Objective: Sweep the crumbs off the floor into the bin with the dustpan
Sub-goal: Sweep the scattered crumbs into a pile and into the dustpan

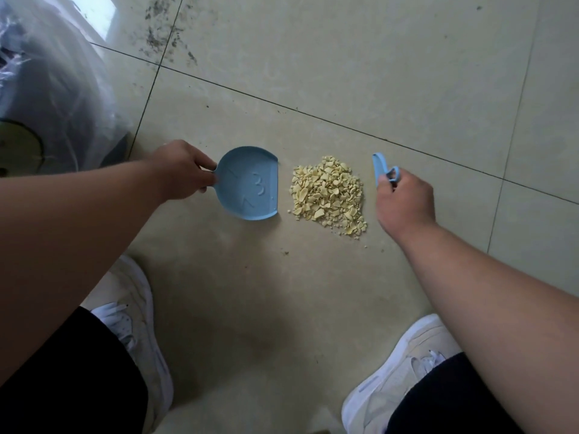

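A pile of pale yellow crumbs (329, 195) lies on the beige tiled floor. Just left of it a small light-blue dustpan (250, 183) rests flat on the floor, its open lip facing the pile with a narrow gap between. My left hand (178, 170) grips the dustpan's handle. On the pile's right side, my right hand (404, 202) holds a small light-blue hand brush (380, 169) by its looped handle, the blade upright and a little clear of the crumbs. The bin (47, 98), lined with a clear plastic bag, stands at the far left.
My two white shoes (138, 324) (398, 371) stand on the floor below the pile, with dark trouser legs above them. Dark dirt specks (169, 32) are scattered on the tiles at the top. A few stray crumbs (366, 245) lie beside the pile.
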The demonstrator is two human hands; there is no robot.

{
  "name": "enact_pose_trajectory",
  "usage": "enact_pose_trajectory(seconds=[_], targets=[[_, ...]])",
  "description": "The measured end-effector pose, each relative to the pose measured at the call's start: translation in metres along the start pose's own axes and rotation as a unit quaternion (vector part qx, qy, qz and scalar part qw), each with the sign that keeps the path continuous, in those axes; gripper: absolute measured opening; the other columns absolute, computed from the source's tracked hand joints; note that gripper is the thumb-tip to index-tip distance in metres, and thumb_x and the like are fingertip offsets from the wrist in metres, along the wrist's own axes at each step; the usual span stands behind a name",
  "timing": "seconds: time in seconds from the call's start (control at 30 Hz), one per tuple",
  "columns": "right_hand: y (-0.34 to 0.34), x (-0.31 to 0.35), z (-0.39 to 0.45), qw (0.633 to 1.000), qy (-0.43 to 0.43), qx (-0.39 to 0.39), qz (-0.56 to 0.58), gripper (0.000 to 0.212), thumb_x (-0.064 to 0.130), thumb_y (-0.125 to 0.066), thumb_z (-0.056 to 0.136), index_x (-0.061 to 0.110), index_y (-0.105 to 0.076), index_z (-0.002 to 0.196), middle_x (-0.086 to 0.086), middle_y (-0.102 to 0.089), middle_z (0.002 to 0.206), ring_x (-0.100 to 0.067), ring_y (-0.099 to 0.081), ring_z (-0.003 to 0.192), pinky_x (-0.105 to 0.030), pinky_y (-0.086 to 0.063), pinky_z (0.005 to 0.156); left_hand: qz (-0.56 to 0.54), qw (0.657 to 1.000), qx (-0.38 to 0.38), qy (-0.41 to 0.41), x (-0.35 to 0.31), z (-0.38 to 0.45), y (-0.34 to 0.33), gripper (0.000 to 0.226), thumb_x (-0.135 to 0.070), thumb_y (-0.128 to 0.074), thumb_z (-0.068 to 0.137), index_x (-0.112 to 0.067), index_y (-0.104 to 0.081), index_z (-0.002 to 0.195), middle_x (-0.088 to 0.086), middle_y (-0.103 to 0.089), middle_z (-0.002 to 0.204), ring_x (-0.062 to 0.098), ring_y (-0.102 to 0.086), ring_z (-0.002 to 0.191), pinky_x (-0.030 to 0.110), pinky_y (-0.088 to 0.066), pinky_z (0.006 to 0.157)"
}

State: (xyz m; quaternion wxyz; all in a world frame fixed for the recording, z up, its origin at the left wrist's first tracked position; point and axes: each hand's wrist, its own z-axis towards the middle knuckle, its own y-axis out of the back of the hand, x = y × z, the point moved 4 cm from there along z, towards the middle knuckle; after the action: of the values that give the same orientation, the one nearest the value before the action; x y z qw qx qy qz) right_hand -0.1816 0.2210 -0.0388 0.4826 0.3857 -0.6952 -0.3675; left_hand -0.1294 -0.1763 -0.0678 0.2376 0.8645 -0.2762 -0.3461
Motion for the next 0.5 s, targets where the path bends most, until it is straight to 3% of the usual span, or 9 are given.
enact_pose_trajectory(seconds=[0.1, 0.23, 0.5], targets=[[-0.014, 0.016, -0.01, 1.0, 0.027, 0.015, 0.007, 0.024, 0.028, -0.053, 0.102, 0.015, -0.061, 0.083, -0.004, -0.062, 0.074, -0.029, -0.054, 0.068, -0.03, -0.033, 0.062, 0.006, 1.0, -0.002, 0.012, -0.005, 0.0, -0.006, 0.013, -0.024, -0.083, 0.092, -0.023, -0.085, 0.104, 0.009, -0.079, 0.08, 0.006, -0.054, 0.045, 0.017, -0.039, 0.044], [-0.028, 0.033, -0.02, 0.998, 0.048, 0.028, 0.02, 0.026, 0.03, -0.052, 0.102, 0.014, -0.061, 0.083, -0.003, -0.062, 0.071, -0.028, -0.053, 0.065, -0.03, -0.03, 0.06, -0.01, 1.0, -0.002, 0.015, -0.014, -0.001, -0.018, 0.017, -0.022, -0.084, 0.09, -0.022, -0.086, 0.107, 0.007, -0.079, 0.077, 0.011, -0.054, 0.051, 0.02, -0.04, 0.051], [-0.044, 0.063, -0.036, 0.994, 0.092, 0.055, 0.027, 0.027, 0.028, -0.051, 0.102, 0.015, -0.052, 0.079, -0.003, -0.057, 0.069, -0.029, -0.05, 0.065, -0.031, -0.03, 0.059, -0.015, 1.0, 0.009, 0.015, -0.032, -0.001, -0.04, 0.018, -0.026, -0.083, 0.089, -0.023, -0.087, 0.107, 0.0, -0.079, 0.071, 0.004, -0.057, 0.049, 0.021, -0.043, 0.054]])
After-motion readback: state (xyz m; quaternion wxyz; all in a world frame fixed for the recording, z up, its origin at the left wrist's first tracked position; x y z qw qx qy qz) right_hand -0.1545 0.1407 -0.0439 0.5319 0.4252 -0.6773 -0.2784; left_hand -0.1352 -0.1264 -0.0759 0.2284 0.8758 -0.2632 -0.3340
